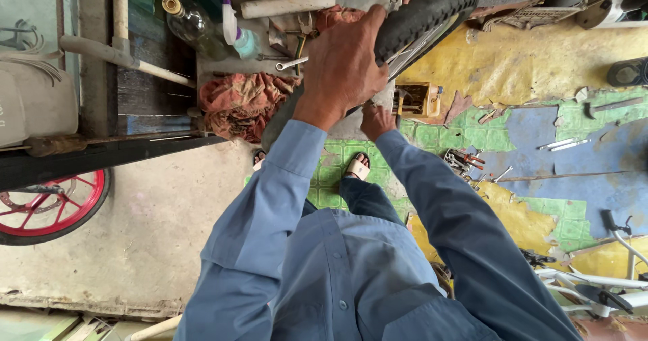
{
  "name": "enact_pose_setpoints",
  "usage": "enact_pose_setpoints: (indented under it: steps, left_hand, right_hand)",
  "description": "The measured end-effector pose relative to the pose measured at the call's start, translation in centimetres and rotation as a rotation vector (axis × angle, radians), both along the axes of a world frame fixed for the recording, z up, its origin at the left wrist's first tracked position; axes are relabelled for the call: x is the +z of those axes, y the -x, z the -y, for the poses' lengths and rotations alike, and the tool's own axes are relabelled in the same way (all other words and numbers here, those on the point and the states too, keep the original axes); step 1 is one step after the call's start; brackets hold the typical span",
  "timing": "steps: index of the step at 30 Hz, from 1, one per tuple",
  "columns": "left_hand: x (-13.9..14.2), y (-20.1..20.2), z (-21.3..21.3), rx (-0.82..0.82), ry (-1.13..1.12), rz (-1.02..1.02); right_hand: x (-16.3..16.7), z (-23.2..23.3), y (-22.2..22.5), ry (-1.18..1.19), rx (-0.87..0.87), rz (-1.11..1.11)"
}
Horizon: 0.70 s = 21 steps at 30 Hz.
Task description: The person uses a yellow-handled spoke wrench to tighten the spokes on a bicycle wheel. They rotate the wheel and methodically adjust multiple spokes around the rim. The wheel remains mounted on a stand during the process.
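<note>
left hand [344, 64] gripping tyre [425, 14] from above, fingers closed over tread | right hand [376, 120] working underneath, fingers unclear | keeping wheel steady is helping | rag [239, 101] lying left

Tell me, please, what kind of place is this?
Probably a small bicycle or motorbike repair workshop. The left hand grips a black tyre at a cluttered bench with a wrench; loose tools lie on the floor, and a red-rimmed wheel stands nearby.
</note>
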<state>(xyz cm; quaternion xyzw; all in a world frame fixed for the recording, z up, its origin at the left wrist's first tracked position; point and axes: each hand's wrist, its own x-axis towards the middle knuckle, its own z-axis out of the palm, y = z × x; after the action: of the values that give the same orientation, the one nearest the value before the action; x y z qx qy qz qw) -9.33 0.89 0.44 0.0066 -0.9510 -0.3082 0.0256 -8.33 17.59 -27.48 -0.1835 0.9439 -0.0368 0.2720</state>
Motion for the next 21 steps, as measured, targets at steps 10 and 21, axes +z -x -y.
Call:
enact_pose_setpoints:
  steps: [10, 21]
  left_hand:
    - [0.3, -1.2, -1.4, -0.018, -0.032, -0.224]
    - [1.0, -2.4, -3.0, -0.029, -0.055, -0.097]
  right_hand:
    - [1.1, 0.9, 0.8, 0.249, 0.043, -0.148]
    - [0.7, 1.5, 1.1, 0.209, 0.045, -0.158]
